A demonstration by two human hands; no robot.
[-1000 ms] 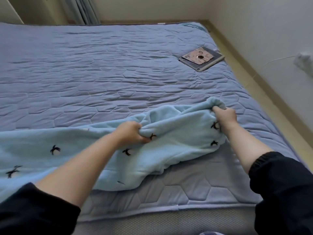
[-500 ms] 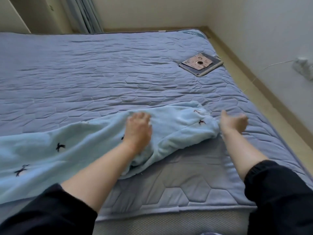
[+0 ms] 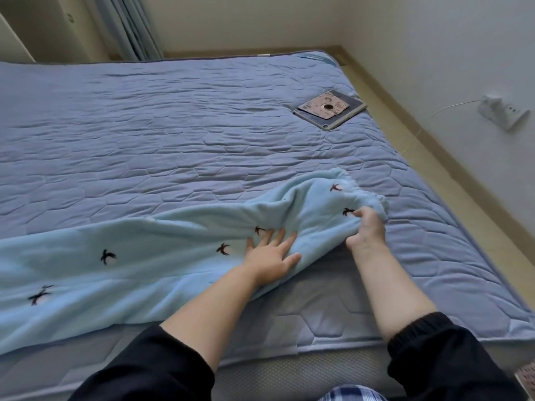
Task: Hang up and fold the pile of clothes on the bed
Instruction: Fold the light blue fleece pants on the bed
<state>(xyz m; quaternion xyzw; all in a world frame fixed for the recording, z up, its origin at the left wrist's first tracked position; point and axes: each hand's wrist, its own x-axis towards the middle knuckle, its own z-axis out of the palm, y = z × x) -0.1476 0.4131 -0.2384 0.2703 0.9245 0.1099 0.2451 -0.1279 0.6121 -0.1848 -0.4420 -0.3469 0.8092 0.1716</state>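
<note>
A wide bed (image 3: 202, 125) fills most of the view, covered by a blue-grey quilted pad stitched in hexagons and lightly wrinkled, with the grey mattress side showing along its near edge. Beyond the bed's far edge hangs a pale blue curtain (image 3: 130, 27). Along the bed's right side a narrow strip of tan floor (image 3: 480, 227) meets a cream wall (image 3: 434, 39), where a white socket (image 3: 503, 114) holds a plug with a thin cable. On the bed near its far right corner lies a tablet (image 3: 330, 110) with a patterned back. The garment (image 3: 144, 261), a light blue fleece piece dotted with small dark bird shapes, lies across the near part of the bed, running from its left edge toward the right, where a gathered elastic end is bunched and lifted off the pad. The left hand (image 3: 272, 256) lies flat on the garment with its fingers spread, pressing the fleece down. The right hand (image 3: 367, 227) has its fingers curled into the fabric just below the gathered end, gripping it. Both forearms are bare below pushed-up black sleeves (image 3: 451, 357).
</note>
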